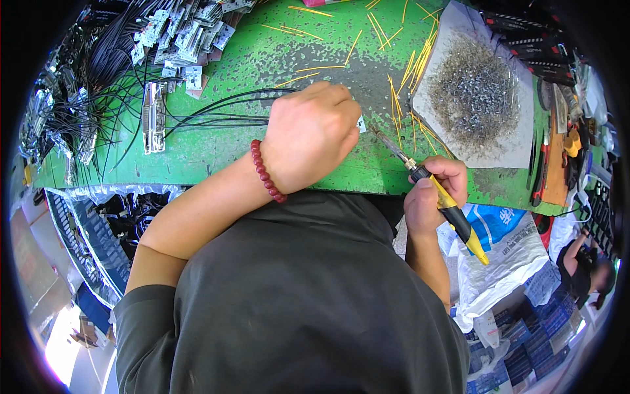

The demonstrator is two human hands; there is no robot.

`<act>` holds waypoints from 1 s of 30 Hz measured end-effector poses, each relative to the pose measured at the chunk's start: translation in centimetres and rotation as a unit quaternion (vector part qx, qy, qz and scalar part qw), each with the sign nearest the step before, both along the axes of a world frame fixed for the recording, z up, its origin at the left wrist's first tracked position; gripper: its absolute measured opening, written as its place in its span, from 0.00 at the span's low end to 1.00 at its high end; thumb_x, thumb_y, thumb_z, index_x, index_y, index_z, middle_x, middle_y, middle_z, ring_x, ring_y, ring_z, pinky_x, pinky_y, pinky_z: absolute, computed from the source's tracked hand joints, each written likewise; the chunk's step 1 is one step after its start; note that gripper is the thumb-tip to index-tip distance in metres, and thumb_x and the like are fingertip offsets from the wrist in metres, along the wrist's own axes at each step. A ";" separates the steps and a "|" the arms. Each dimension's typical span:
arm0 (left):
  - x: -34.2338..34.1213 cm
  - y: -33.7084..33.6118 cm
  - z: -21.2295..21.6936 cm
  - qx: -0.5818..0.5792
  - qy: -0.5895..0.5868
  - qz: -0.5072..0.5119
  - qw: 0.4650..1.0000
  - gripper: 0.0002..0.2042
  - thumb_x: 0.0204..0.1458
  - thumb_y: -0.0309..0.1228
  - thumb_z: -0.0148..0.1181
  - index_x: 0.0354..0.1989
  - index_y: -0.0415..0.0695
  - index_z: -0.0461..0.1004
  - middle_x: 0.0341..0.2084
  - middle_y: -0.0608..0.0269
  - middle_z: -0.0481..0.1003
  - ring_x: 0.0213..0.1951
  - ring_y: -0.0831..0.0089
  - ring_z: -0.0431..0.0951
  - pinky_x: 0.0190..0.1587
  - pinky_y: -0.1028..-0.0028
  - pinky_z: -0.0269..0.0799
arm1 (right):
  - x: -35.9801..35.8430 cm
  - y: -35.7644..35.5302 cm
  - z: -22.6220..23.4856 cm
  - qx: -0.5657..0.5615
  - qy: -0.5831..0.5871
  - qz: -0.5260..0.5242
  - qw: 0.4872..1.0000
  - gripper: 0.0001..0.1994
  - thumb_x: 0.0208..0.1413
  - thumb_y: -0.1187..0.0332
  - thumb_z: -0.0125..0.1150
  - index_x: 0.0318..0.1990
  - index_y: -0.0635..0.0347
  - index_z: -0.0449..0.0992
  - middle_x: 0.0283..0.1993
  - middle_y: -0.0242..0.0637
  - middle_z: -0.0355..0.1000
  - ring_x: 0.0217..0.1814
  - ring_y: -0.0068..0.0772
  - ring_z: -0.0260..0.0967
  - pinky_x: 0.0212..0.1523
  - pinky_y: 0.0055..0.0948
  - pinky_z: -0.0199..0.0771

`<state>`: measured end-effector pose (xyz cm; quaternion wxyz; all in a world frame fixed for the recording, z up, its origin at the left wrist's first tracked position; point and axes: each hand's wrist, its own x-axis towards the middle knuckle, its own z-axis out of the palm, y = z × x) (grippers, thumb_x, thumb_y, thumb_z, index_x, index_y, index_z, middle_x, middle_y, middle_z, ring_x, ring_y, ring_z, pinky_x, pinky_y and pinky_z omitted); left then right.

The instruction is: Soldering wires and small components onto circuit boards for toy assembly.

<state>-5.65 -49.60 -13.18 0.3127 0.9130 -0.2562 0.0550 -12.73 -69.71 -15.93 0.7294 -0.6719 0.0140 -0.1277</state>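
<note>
My right hand is wrapped round the yellow-and-black handle of a soldering iron, its metal tip slanting up and left over the green bench. Opposite the tip, my left hand is closed, back of the hand up, with its fingertips hidden. A corner of a small white circuit board shows past its fingers. Several black wires run from under this hand toward a silver metal housing on the left.
Thin yellow sticks lie scattered at the back. A pale sheet bears a heap of small metal bits. Back left, circuit boards are piled with black cables. Hand tools line the right edge; a person is farther right.
</note>
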 end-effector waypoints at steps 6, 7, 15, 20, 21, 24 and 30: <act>0.0 0.4 0.0 -0.021 0.014 -0.024 0.999 0.06 0.40 0.23 0.63 0.22 0.40 0.70 0.25 0.60 0.73 0.29 0.60 0.74 0.31 0.66 0.70 | 0.0 -0.1 0.1 -0.007 -0.003 -0.006 1.000 0.15 0.48 0.65 0.65 0.37 0.63 0.67 0.32 0.31 0.65 0.28 0.14 0.57 0.30 0.16 0.57; 0.0 0.5 0.0 -0.028 0.018 -0.033 0.999 0.06 0.40 0.23 0.63 0.22 0.40 0.70 0.25 0.59 0.73 0.29 0.59 0.74 0.31 0.65 0.70 | 0.0 -0.2 0.1 -0.007 0.000 -0.009 1.000 0.15 0.48 0.66 0.65 0.36 0.63 0.67 0.32 0.31 0.65 0.28 0.14 0.57 0.30 0.16 0.56; 0.0 0.8 0.1 -0.030 0.036 -0.033 0.998 0.06 0.41 0.23 0.62 0.24 0.39 0.70 0.26 0.58 0.72 0.31 0.57 0.73 0.34 0.64 0.70 | 0.5 -0.3 0.8 -0.029 0.049 0.007 0.998 0.13 0.48 0.67 0.65 0.36 0.63 0.68 0.28 0.27 0.64 0.25 0.12 0.55 0.26 0.16 0.53; 0.2 0.6 0.7 0.017 0.057 -0.045 0.997 0.05 0.43 0.23 0.61 0.25 0.39 0.70 0.27 0.57 0.71 0.33 0.56 0.73 0.34 0.63 0.70 | 0.6 -0.3 0.4 -0.044 0.051 0.012 0.998 0.12 0.47 0.70 0.64 0.35 0.63 0.68 0.27 0.26 0.64 0.25 0.12 0.55 0.26 0.15 0.53; 0.3 0.5 0.9 0.035 0.066 -0.048 0.996 0.05 0.43 0.23 0.61 0.25 0.39 0.70 0.27 0.57 0.71 0.33 0.56 0.73 0.35 0.62 0.70 | 0.6 -0.3 0.5 -0.043 0.051 0.012 0.998 0.12 0.47 0.70 0.64 0.35 0.63 0.68 0.27 0.26 0.64 0.25 0.12 0.55 0.26 0.15 0.53; 0.5 0.4 0.8 0.052 0.063 -0.051 0.995 0.03 0.42 0.23 0.58 0.23 0.39 0.70 0.26 0.57 0.70 0.33 0.57 0.74 0.34 0.63 0.72 | 0.7 -0.2 0.4 -0.040 0.063 0.015 0.997 0.11 0.46 0.72 0.63 0.34 0.63 0.68 0.27 0.26 0.64 0.25 0.11 0.55 0.26 0.15 0.54; 0.5 0.5 1.0 0.055 0.079 -0.046 0.994 0.04 0.44 0.24 0.60 0.25 0.39 0.71 0.28 0.57 0.71 0.33 0.56 0.74 0.34 0.62 0.71 | 0.9 -0.1 0.7 -0.042 0.081 0.024 0.996 0.10 0.46 0.73 0.63 0.34 0.63 0.69 0.26 0.25 0.64 0.25 0.11 0.55 0.26 0.15 0.54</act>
